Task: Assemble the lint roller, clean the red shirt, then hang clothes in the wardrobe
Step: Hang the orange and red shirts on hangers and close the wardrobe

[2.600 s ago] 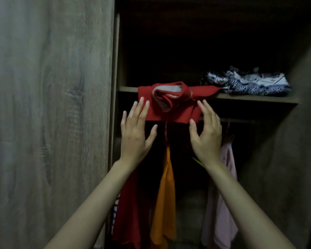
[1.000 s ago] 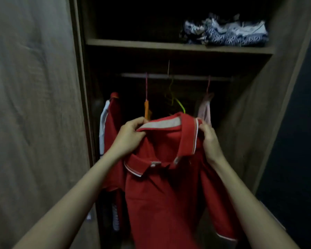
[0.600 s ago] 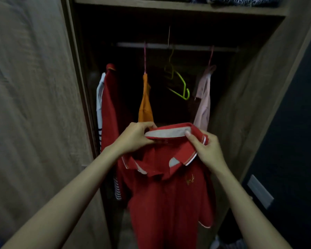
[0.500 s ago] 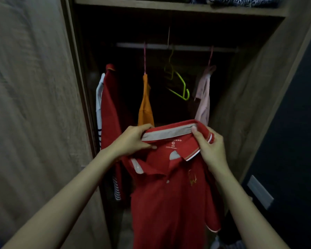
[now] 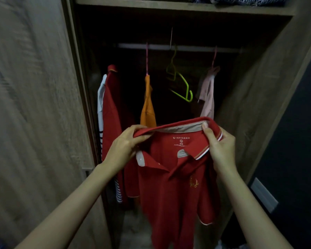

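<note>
Red shirt held up by its collar in front of the open wardrobe.

Left hand pinches the left side of the collar; right hand pinches the right side, thumb on the inner band. The shirt hangs free below both hands, placket open, clear of the rail. On the rail: a red garment, an orange one, a bare green hanger, a pink garment. Patterned cloth lies on the shelf above.

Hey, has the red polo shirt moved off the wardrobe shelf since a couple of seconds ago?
Yes. The red polo shirt has come down off the shelf; the left hand and right hand hold its collar, below the clothes rail.
</note>
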